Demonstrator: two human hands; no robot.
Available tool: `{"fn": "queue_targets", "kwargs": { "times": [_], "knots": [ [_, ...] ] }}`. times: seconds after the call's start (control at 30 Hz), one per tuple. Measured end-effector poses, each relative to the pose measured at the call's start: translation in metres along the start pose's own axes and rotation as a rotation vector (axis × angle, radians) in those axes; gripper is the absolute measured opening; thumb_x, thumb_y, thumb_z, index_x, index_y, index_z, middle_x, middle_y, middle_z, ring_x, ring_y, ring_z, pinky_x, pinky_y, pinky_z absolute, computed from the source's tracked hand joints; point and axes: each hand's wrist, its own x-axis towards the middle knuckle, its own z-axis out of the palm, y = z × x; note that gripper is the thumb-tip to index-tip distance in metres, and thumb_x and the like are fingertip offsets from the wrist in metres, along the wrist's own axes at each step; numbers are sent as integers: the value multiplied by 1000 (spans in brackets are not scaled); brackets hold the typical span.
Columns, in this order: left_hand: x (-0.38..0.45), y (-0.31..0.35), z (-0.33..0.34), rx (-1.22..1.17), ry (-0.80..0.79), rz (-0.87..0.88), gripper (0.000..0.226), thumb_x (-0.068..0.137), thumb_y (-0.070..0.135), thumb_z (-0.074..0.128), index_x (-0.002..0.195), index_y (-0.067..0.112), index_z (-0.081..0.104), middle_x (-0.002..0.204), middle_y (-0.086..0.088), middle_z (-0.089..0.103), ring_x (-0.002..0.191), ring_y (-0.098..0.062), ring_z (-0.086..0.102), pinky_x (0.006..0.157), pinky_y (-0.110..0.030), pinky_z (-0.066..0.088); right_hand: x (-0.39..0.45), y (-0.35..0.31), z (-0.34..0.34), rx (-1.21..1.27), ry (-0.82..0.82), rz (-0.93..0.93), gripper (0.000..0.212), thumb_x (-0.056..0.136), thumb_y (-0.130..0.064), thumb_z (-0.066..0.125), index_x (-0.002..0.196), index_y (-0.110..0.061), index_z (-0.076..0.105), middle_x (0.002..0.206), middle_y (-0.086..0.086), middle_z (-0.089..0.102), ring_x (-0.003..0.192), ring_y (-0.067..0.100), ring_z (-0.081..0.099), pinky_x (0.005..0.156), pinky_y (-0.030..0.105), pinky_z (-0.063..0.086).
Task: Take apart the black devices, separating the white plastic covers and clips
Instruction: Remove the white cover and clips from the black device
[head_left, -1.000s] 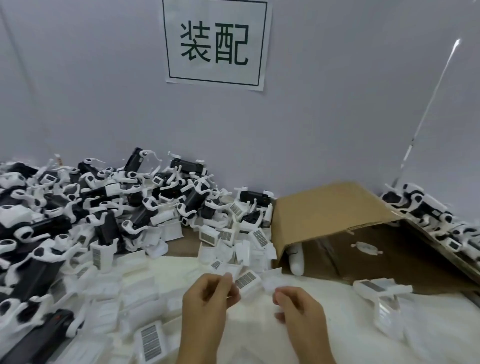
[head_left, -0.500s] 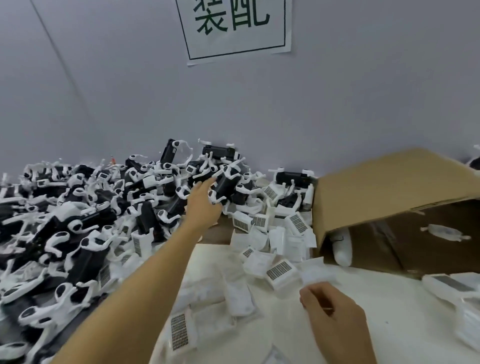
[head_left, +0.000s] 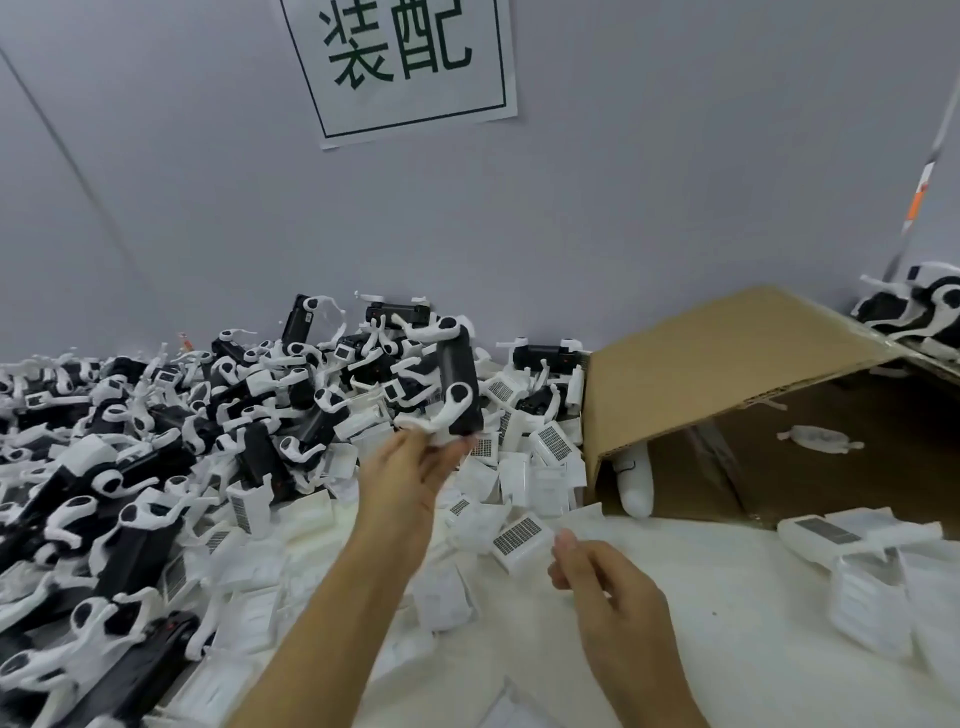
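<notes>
My left hand (head_left: 410, 470) grips the lower end of a black device (head_left: 457, 379) with white clips, lifted upright above the heap. A large pile of black devices (head_left: 156, 447) with white clips covers the table's left and back. Loose white covers (head_left: 519, 538) with barcode labels lie in the middle. My right hand (head_left: 608, 587) hovers near the front, fingers loosely curled, holding nothing, beside one barcode cover.
An open cardboard box (head_left: 727, 374) lies on its side at the right, with a white part (head_left: 815, 439) inside. More white covers (head_left: 872, 571) are stacked at the right front. A few devices (head_left: 914, 306) sit behind the box. A wall with a sign (head_left: 405, 62) is close behind.
My left hand reached into the pile, took hold of a black device and lifted it back toward me. My right hand stayed low near the white covers.
</notes>
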Motion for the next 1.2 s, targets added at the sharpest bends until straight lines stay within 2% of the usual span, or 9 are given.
{"fn": "queue_targets", "kwargs": {
  "times": [0.2, 0.3, 0.4, 0.5, 0.6, 0.7, 0.77, 0.93, 1.2],
  "knots": [
    [-94, -47, -13, 227, -222, -104, 30, 93, 6, 61, 68, 14, 76, 91, -13, 77, 80, -22, 72, 66, -31, 57, -19, -22, 0, 120, 83, -55, 76, 63, -93, 49, 120, -44, 57, 111, -19, 69, 96, 11, 68, 74, 30, 62],
    [-106, -57, -17, 410, -261, -84, 27, 86, 5, 62, 70, 17, 79, 93, -8, 77, 91, -20, 68, 70, -32, 49, -26, -20, -5, 130, 117, -76, 49, 69, -65, 63, 113, -43, 66, 111, -12, 71, 96, 11, 67, 77, 29, 60],
    [-103, -57, -19, 250, -184, -199, 29, 64, 32, 64, 77, 11, 80, 93, -16, 77, 93, -30, 67, 73, -38, 45, -28, -18, -6, 143, -24, -125, 25, 80, -38, 78, 104, -45, 74, 107, -17, 73, 99, 7, 67, 80, 20, 55],
    [-100, -56, -24, 181, -157, -125, 35, 70, 46, 67, 79, 17, 83, 91, -12, 79, 85, -21, 76, 78, -40, 50, -35, -16, -4, -14, -94, -295, 43, 73, -35, 86, 112, -42, 73, 118, -18, 67, 117, 10, 60, 92, 21, 52],
    [-95, -47, -32, 118, -117, -73, 42, 65, 39, 77, 89, 5, 81, 100, -22, 76, 99, -34, 73, 94, -51, 53, -43, -14, 3, -76, -137, -323, 58, 64, -44, 87, 118, -44, 67, 126, -23, 59, 126, 6, 54, 96, 18, 49],
    [-92, -47, -38, 156, -158, -44, 40, 68, 38, 74, 89, 5, 81, 92, -20, 77, 83, -28, 76, 71, -36, 56, -47, -13, 8, 15, -206, -74, 71, 58, -49, 89, 122, -46, 58, 116, -25, 67, 113, -4, 61, 89, 15, 52],
    [-94, -47, -38, 230, -191, 7, 32, 71, 38, 70, 84, 12, 82, 90, -17, 78, 83, -26, 76, 74, -35, 53, -47, -15, 9, -39, -254, -11, 62, 60, -51, 87, 117, -47, 61, 107, -24, 72, 103, -5, 66, 86, 17, 54],
    [-100, -52, -35, 333, -246, 65, 32, 73, 43, 68, 86, 17, 82, 88, -15, 78, 88, -25, 75, 83, -38, 52, -46, -17, 9, -56, -162, -31, 51, 57, -53, 79, 105, -40, 66, 95, -22, 73, 88, 2, 70, 74, 18, 54],
    [-104, -54, -32, 339, -128, 174, 41, 58, 49, 76, 84, 18, 79, 78, -2, 78, 70, -5, 73, 57, -16, 52, -48, -16, 14, -171, -192, -170, 50, 65, -50, 76, 111, -44, 58, 106, -32, 67, 103, -4, 63, 86, 13, 47]
  ]
}}
